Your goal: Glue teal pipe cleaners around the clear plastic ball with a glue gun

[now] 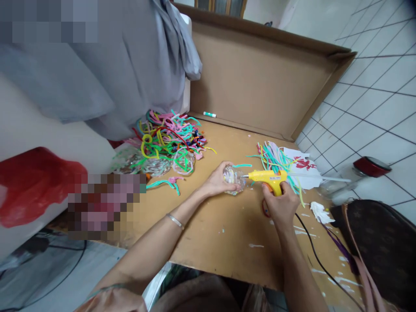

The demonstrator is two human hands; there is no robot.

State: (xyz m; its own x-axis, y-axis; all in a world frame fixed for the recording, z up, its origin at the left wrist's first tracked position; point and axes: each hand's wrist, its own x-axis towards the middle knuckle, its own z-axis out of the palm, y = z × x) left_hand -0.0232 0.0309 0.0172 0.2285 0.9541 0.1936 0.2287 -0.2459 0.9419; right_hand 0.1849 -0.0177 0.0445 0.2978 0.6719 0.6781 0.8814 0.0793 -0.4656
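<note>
Our left hand (218, 181) is clasping a clear, round, probably light and slippery container (231, 174) by its sides, our right hand (282, 203) gripping a yellow plastic glue gun (267, 176) at three o'clock.

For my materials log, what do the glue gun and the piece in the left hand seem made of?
Glue gun: probably plastic, its yellow body evenly coloured; the nozzle, silvery, looks metal.
Held piece: glossy, clear plastic or glass; transparent with glints, so either fits.

The glue gun (268, 176) crosses the middle, but nearer on the table (227, 255) there is room to pass. A heap of strips (162, 138) blocks the left, a cardboard wall (260, 78) the back, a bag (380, 251) the right.
</note>
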